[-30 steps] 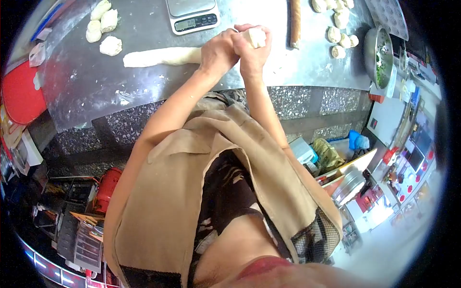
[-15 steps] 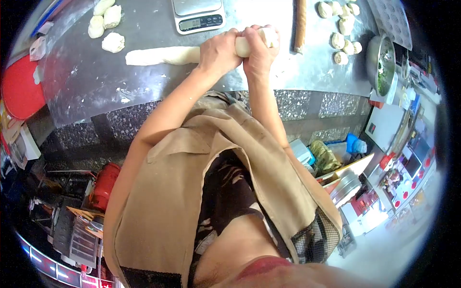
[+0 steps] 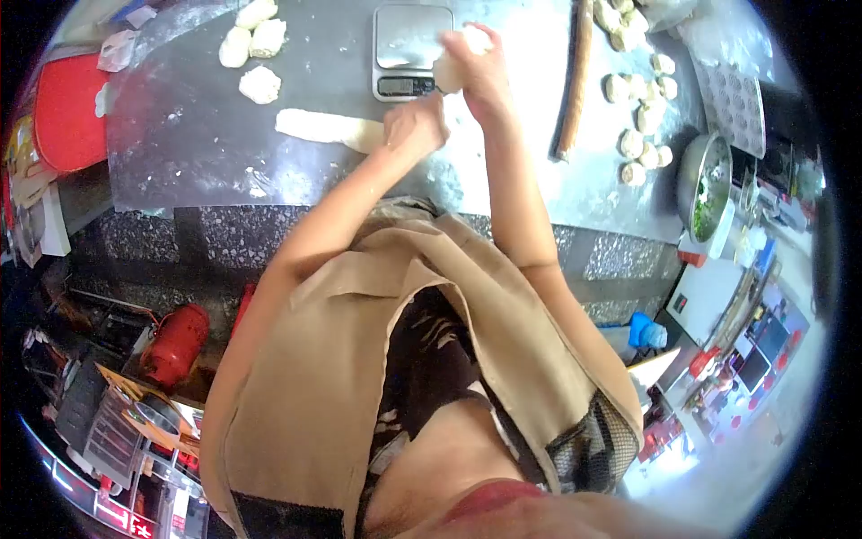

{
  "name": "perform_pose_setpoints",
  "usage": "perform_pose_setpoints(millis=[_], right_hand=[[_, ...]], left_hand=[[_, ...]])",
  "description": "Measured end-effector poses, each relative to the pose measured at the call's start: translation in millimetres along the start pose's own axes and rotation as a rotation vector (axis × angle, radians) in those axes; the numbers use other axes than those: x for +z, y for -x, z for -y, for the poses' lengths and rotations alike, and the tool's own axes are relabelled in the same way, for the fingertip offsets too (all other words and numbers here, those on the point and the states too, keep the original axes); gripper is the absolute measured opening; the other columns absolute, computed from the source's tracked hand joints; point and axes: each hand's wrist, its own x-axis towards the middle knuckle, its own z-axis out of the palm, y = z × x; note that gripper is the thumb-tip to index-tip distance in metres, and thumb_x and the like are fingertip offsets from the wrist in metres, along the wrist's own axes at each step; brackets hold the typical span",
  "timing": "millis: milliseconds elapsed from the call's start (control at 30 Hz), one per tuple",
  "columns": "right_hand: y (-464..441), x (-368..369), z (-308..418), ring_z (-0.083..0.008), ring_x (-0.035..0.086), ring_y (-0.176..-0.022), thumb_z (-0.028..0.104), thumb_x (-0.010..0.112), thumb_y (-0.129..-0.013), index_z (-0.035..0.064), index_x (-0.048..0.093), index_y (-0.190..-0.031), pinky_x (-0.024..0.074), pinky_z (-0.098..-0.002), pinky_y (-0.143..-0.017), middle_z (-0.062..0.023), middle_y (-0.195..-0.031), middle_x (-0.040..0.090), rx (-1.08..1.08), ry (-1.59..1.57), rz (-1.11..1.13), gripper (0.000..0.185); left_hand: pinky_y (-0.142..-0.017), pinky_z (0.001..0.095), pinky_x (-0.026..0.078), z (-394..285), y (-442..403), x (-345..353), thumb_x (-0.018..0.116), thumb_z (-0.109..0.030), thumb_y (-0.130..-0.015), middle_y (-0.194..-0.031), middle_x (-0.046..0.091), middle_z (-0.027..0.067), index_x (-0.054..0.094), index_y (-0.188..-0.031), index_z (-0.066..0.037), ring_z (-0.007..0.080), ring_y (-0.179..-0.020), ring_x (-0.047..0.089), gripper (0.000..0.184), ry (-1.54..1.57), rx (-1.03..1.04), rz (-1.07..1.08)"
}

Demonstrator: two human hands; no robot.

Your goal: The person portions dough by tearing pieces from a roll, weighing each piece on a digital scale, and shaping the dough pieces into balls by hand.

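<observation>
My left hand (image 3: 416, 126) is closed around the right end of a long white dough roll (image 3: 328, 128) lying on the metal table. My right hand (image 3: 483, 76) grips a separate dough piece (image 3: 451, 75), partly covered by the fingers, in the air by the right edge of a digital kitchen scale (image 3: 413, 40). Nothing lies on the scale's steel plate, and its display cannot be read. Left of the scale, several dough pieces (image 3: 260, 84) sit in a loose group.
A wooden rolling pin (image 3: 576, 85) lies right of my hands. Beyond it are several small dough pieces (image 3: 648, 117), a metal bowl with chopped greens (image 3: 705, 189) and a tray with round hollows (image 3: 732, 108). A red round object (image 3: 72, 115) stands at the left edge.
My hands, close together before, have moved apart. The right hand has carried the dough piece up beside the scale, while the left stays at the roll's end. The view has shifted.
</observation>
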Motion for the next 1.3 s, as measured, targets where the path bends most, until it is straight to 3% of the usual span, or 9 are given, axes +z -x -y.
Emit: perform_pose_setpoints(millis=[133, 233, 433, 500, 633, 767, 900, 1133, 1300], right_hand=[[-77.9, 31.5, -42.2, -0.0380, 0.043, -0.117, 0.040, 0.080, -0.054, -0.0060, 0.037, -0.126, 0.0364, -0.0431, -0.099, -0.0288, -0.122, 0.045, -0.185, 0.901, 0.001, 0.096], [-74.2, 33.6, -49.4, -0.0385, 0.043, -0.117, 0.041, 0.081, -0.053, -0.0060, 0.036, -0.128, 0.0368, -0.0438, -0.098, -0.0282, -0.121, 0.046, -0.282, 1.078, -0.093, 0.100], [22.8, -68.5, -50.6, -0.0324, 0.045, -0.118, 0.012, 0.069, -0.067, -0.0011, 0.039, -0.131, 0.0351, -0.0398, -0.101, -0.0202, -0.127, 0.046, -0.333, 0.897, 0.172, 0.072], [64.0, -70.7, -67.8, -0.0293, 0.041, -0.123, 0.005, 0.069, -0.064, 0.0039, 0.038, -0.133, 0.0320, -0.0366, -0.104, -0.0179, -0.131, 0.044, -0.243, 0.827, 0.424, 0.077], [87.2, -30.6, -96.7, -0.0250, 0.052, -0.107, 0.003, 0.067, -0.067, 0.0037, 0.047, -0.122, 0.0408, -0.0343, -0.093, -0.0132, -0.114, 0.054, -0.210, 0.495, 0.286, 0.059], [91.3, -14.5, -104.3, -0.0161, 0.058, -0.086, 0.001, 0.066, -0.070, 0.0039, 0.055, -0.102, 0.0480, -0.0291, -0.075, -0.0057, -0.096, 0.060, -0.104, -0.083, -0.038, 0.034], [88.3, -23.6, -90.1, -0.0165, 0.059, -0.081, 0.001, 0.067, -0.069, 0.0003, 0.054, -0.099, 0.0481, -0.0281, -0.073, -0.0079, -0.091, 0.060, -0.006, -0.448, -0.144, 0.033], [73.9, -14.2, -78.1, -0.0237, 0.062, -0.077, 0.003, 0.062, -0.072, -0.0008, 0.053, -0.095, 0.0512, -0.0348, -0.072, -0.0126, -0.084, 0.060, -0.150, -0.425, -0.203, 0.025], [72.4, -14.2, -64.7, -0.0160, 0.059, -0.061, -0.001, 0.064, -0.070, 0.0025, 0.052, -0.087, 0.0488, -0.0282, -0.060, -0.0071, -0.071, 0.058, -0.166, -0.462, -0.192, 0.021]], left_hand=[[-0.076, 0.0476, 0.047, 5.4, 14.8, 6.3, 0.060, -0.018, -0.072, -0.091, 0.063, 0.0202, 0.055, -0.097, -0.005, 0.0403, -0.088, 0.060, 0.028, -0.011, 0.058, 0.006], [-0.077, 0.0474, 0.046, 10.5, 27.6, 10.4, 0.061, -0.016, -0.072, -0.089, 0.062, 0.0210, 0.055, -0.093, -0.004, 0.0407, -0.088, 0.059, 0.025, 0.072, 0.101, -0.030], [-0.078, 0.0462, 0.046, 27.9, 48.2, 11.7, 0.065, -0.010, -0.071, -0.096, 0.058, 0.0196, 0.052, -0.083, -0.002, 0.0386, -0.093, 0.056, 0.020, 0.408, 0.291, -0.170], [-0.092, 0.0458, 0.039, 29.8, 42.5, 19.2, 0.068, -0.012, -0.074, -0.111, 0.050, 0.0177, 0.049, -0.083, -0.005, 0.0390, -0.110, 0.046, 0.022, 0.316, 0.543, -0.628], [-0.100, 0.0476, 0.031, 29.2, 33.6, 22.9, 0.065, -0.017, -0.079, -0.126, 0.041, 0.0209, 0.049, -0.085, -0.003, 0.0415, -0.118, 0.039, 0.022, 0.298, 0.670, -0.517], [-0.101, 0.0449, 0.035, 43.2, 32.4, 24.8, 0.063, -0.026, -0.082, -0.132, 0.039, 0.0211, 0.036, -0.120, -0.003, 0.0359, -0.122, 0.039, 0.052, 0.747, 0.700, -0.179], [-0.095, 0.0430, 0.042, 49.3, 32.8, 10.6, 0.074, -0.027, -0.070, -0.123, 0.051, 0.0202, 0.020, -0.138, -0.013, 0.0347, -0.111, 0.053, 0.089, 0.168, 0.347, 0.207], [-0.093, 0.0417, 0.044, 34.6, 16.3, 26.3, 0.080, -0.012, -0.061, -0.123, 0.052, 0.0183, 0.019, -0.140, -0.017, 0.0348, -0.109, 0.054, 0.099, 0.431, 0.406, -0.063], [-0.079, 0.0439, 0.049, 21.8, 19.4, 27.9, 0.078, -0.021, -0.065, -0.101, 0.063, 0.0170, 0.040, -0.127, -0.014, 0.0374, -0.094, 0.060, 0.072, 0.306, 0.272, -0.091]])
